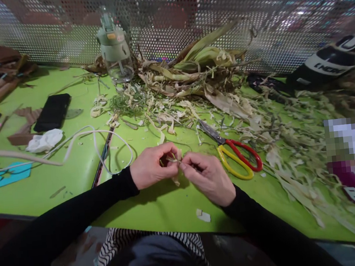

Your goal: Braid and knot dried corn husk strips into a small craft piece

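My left hand (154,165) and my right hand (207,176) meet over the green table (160,210), fingertips nearly touching. Between them is a small piece of pale dried husk (176,181), pinched by both hands; parts of it stick out above and below the fingers. Its exact shape is mostly covered by my fingers. Just right of my right hand lie scissors (220,139) with one red and one yellow handle, blades pointing away to the upper left. Dry husk strips and scraps (169,113) are scattered beyond my hands.
A heap of dried husks (190,71) lies at the back beside a clear bottle (118,55), against a perforated metal screen (165,8). Leafy scraps (294,138) cover the right side. Left are a phone (53,112), a white cable (95,147) and crumpled tissue (44,140).
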`<act>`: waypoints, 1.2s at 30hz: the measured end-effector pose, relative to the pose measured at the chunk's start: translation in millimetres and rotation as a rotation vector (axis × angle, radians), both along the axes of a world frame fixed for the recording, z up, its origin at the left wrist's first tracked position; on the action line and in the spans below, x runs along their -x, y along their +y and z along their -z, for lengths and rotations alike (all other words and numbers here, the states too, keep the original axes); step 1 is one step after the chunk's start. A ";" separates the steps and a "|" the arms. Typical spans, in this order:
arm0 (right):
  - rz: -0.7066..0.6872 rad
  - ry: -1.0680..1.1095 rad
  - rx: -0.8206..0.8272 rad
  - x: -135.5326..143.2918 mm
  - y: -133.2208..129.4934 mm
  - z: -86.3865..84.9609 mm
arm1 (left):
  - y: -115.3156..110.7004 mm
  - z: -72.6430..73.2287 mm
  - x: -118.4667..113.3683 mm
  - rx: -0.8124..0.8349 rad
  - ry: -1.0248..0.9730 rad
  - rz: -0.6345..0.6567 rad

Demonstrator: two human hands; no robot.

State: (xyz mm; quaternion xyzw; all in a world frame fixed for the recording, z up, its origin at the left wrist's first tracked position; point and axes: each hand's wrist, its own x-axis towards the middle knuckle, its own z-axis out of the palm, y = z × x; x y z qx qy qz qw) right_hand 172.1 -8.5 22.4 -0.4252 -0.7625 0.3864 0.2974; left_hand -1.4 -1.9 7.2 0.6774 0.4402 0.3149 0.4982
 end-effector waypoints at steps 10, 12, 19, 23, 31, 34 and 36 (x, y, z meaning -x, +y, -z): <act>0.090 0.157 0.045 -1.7 9.4 3.8 | 6.8 -0.4 1.2 0.257 -0.308 0.089; 0.121 0.249 0.067 -4.9 10.9 4.0 | 10.2 -0.8 3.4 0.342 -0.402 0.165; 0.124 0.296 0.106 -7.2 12.1 3.1 | 13.4 2.0 4.1 -0.017 -0.272 0.011; 0.107 0.225 0.041 -7.1 14.4 2.5 | 9.6 1.5 0.4 0.171 -0.327 0.112; 0.084 0.033 0.017 -10.9 15.5 2.1 | 6.9 2.3 3.8 0.079 -0.287 0.039; -0.009 -0.109 -0.124 -10.1 14.4 0.4 | 3.7 0.5 6.6 -0.059 -0.136 0.102; -0.019 -0.195 -0.269 -9.3 13.8 0.9 | 2.3 -3.1 7.5 -0.163 -0.037 0.109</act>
